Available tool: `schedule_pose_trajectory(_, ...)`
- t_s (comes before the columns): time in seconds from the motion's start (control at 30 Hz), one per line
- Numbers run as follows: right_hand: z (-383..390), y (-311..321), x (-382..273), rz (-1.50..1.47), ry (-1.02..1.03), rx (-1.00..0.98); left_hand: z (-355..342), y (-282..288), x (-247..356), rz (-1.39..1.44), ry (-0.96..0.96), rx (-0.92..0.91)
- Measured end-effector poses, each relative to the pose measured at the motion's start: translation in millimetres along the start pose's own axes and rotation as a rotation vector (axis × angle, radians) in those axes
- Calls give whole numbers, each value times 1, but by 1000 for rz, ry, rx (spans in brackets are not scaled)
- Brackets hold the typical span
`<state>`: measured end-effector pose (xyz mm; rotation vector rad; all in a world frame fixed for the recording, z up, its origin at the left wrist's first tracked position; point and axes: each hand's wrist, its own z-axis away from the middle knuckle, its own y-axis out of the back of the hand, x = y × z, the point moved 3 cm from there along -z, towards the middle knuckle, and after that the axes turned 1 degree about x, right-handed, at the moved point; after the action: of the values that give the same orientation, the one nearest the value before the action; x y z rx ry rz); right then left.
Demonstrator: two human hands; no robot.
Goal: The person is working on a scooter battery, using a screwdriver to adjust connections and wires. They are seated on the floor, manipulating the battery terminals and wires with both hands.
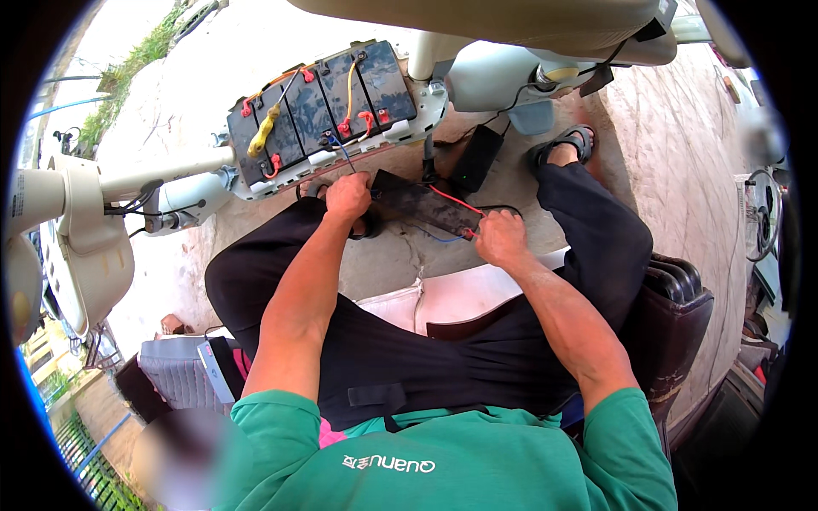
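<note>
My left hand (348, 194) is closed at the left end of a dark oblong block (413, 198), below a thin blue wire from the battery pack. My right hand (503, 234) grips the block's other end, beside a red connector (469, 232) with a red wire (452, 197). Above my left hand, several black batteries (292, 134) sit side by side in a pale frame, joined by red, orange, yellow and blue leads, with a yellow connector piece (263, 134) lying over them. A black power-brick-like box (476, 158) rests on the ground behind the block.
Pale jointed machinery arms (158, 168) flank the pack on the left, with a large housing (477, 25) overhead. My sandalled feet (564, 149) are on the concrete floor (648, 128). I sit low on a maroon padded seat (677, 332), a grey cushion (175, 375) to the left.
</note>
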<state>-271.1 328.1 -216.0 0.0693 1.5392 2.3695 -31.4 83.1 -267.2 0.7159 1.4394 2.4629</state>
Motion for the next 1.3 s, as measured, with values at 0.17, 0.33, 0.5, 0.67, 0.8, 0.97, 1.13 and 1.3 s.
schedule_pose_trajectory(0.17, 0, 1, 0, 4, 12, 15, 4, 7, 5, -10, -8, -34)
schedule_pose_trajectory(0.33, -1, 1, -1, 2, 12, 6, 2, 4, 3, -47, -15, -44)
schedule_pose_trajectory(0.5, 0, 4, -1, -9, 12, -3, 3, 5, 5, -59, -23, -61)
schedule_pose_trajectory(0.67, 0, 0, 1, -26, 18, 17, 5, 4, 6, -61, -30, 1)
schedule_pose_trajectory(0.8, 0, -3, 2, -30, 18, 29, 7, 5, 10, -62, -21, 11)
schedule_pose_trajectory(0.97, 0, -2, 2, -34, 25, 39, 9, -3, 6, -12, -27, -16)
schedule_pose_trajectory(1.13, 0, -4, 4, -33, 17, 38, 11, -8, 4, 33, -64, -58)
schedule_pose_trajectory(1.3, 0, -1, 5, -40, 11, 16, 14, 0, 11, 90, -41, -85)
